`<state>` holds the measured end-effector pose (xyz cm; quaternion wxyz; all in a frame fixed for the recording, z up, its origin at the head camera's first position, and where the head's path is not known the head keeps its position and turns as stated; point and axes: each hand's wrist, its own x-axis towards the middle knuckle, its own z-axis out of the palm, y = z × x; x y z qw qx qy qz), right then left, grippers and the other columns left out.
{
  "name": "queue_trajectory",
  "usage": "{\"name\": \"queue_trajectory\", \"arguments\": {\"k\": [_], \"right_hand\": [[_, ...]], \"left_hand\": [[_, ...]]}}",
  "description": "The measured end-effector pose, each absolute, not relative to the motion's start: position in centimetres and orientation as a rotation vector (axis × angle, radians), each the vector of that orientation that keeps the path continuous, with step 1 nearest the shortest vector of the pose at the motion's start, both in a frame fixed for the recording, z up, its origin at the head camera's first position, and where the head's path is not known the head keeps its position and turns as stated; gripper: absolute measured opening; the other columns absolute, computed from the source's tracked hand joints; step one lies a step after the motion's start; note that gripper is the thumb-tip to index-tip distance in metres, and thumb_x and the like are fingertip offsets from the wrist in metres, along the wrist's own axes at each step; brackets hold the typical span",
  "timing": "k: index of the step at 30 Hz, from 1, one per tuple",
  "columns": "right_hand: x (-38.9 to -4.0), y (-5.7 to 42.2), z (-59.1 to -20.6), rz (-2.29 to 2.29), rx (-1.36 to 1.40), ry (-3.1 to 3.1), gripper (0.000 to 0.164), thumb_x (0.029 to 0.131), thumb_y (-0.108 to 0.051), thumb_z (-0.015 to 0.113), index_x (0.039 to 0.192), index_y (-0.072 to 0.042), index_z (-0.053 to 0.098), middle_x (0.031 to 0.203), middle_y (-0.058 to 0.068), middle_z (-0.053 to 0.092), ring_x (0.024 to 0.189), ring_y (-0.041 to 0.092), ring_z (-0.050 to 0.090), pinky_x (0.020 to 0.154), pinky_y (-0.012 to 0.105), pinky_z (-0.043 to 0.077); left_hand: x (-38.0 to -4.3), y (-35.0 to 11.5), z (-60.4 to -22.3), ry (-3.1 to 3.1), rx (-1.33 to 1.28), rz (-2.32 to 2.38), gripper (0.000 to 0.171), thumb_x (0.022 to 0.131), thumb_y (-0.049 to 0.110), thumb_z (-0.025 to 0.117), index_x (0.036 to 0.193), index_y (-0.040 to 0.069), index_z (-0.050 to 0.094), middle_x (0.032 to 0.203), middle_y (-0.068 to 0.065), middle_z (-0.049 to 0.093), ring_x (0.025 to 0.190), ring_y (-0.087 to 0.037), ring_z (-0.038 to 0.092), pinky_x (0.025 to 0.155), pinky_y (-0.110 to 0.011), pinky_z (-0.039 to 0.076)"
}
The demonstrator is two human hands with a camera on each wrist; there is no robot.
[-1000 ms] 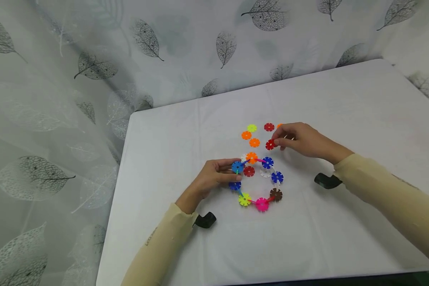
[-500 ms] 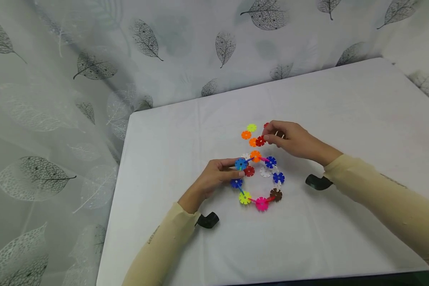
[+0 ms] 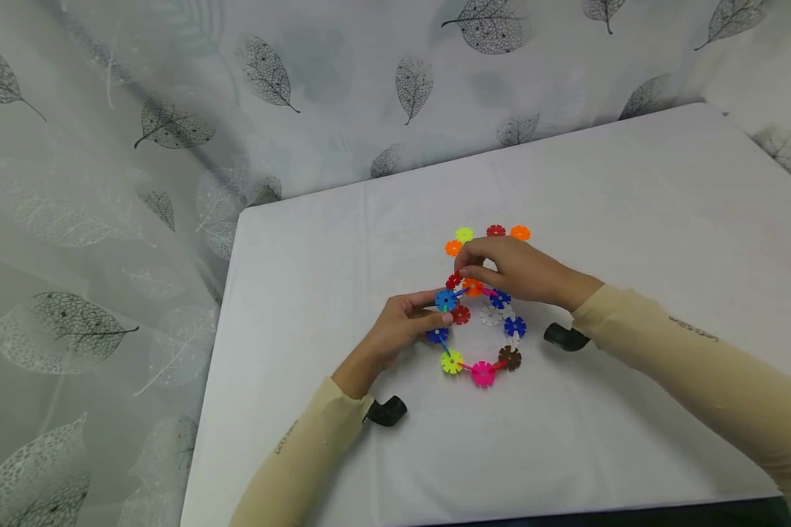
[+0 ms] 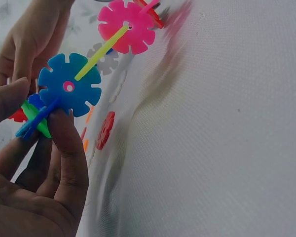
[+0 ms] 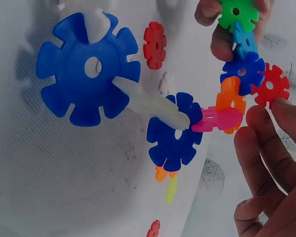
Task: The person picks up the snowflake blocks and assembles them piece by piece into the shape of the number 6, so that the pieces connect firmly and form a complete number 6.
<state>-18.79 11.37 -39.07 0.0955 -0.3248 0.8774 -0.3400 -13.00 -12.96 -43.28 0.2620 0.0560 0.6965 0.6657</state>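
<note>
A ring of slotted plastic snowflake discs (image 3: 483, 374), joined edge to edge in mixed colours, stands on the white table. At its left side my left hand (image 3: 405, 328) grips the chain by a light blue disc (image 3: 446, 300). The left wrist view shows thumb and fingers pinching a green disc (image 4: 36, 120) there. Between thumb and fingertips my right hand (image 3: 517, 272) pinches a red disc (image 3: 454, 281). In the right wrist view this red disc meets the edge of a dark blue disc (image 5: 243, 72); whether their slots interlock I cannot tell.
Behind the ring lie loose discs: a yellow disc (image 3: 464, 234), an orange disc (image 3: 453, 248), a red one (image 3: 496, 230) and another orange one (image 3: 520, 232). Inside the ring are a loose red disc (image 3: 461, 315) and a white disc (image 3: 490, 315). A leaf-patterned curtain (image 3: 343, 88) hangs behind the table.
My right hand has carried the red disc left and toward me, from beside the loose discs to the ring's top left. My left hand and the ring have shifted slightly right.
</note>
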Motion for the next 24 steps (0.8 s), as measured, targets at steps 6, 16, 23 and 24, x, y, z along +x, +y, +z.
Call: {"name": "queue_trajectory", "arguments": {"k": [6, 16, 23, 24], "right_hand": [[-19.00, 11.31, -39.30, -0.978, -1.061, 2.625, 0.012, 0.097, -0.012, 0.070, 0.109, -0.016, 0.071, 0.102, -0.006, 0.069, 0.091, 0.012, 0.064, 0.080, 0.033, 0.054], [-18.94, 11.19, -39.55, -1.031, -1.065, 2.617, 0.016, 0.094, -0.012, 0.073, 0.110, -0.016, 0.074, 0.103, -0.008, 0.071, 0.095, 0.012, 0.066, 0.085, 0.040, 0.056], [-18.65, 11.22, -39.46, -1.132, -0.945, 2.553, 0.020, 0.095, -0.022, 0.074, 0.114, -0.018, 0.076, 0.107, -0.009, 0.073, 0.104, 0.013, 0.066, 0.088, 0.041, 0.055], [-18.62, 11.17, -39.45, -1.143, -0.935, 2.548, 0.021, 0.094, -0.024, 0.075, 0.114, -0.018, 0.077, 0.108, -0.009, 0.073, 0.105, 0.013, 0.066, 0.088, 0.040, 0.055]], "left_hand": [[-13.07, -12.96, -43.42, 1.875, 0.150, 1.802, 0.044, 0.093, 0.012, 0.074, 0.136, 0.005, 0.064, 0.117, -0.019, 0.071, 0.091, -0.017, 0.072, 0.075, -0.029, 0.058], [-13.00, -13.01, -43.52, 1.874, 0.154, 1.806, 0.043, 0.094, 0.011, 0.073, 0.136, 0.005, 0.064, 0.115, -0.019, 0.072, 0.092, -0.016, 0.071, 0.072, -0.026, 0.054], [-13.10, -13.05, -43.63, 1.882, 0.161, 1.803, 0.042, 0.094, 0.012, 0.073, 0.135, 0.006, 0.065, 0.115, -0.019, 0.072, 0.096, -0.019, 0.071, 0.074, -0.026, 0.055], [-13.10, -13.05, -43.62, 1.884, 0.159, 1.802, 0.042, 0.094, 0.012, 0.073, 0.135, 0.006, 0.065, 0.115, -0.019, 0.072, 0.097, -0.020, 0.071, 0.074, -0.026, 0.054]]}}
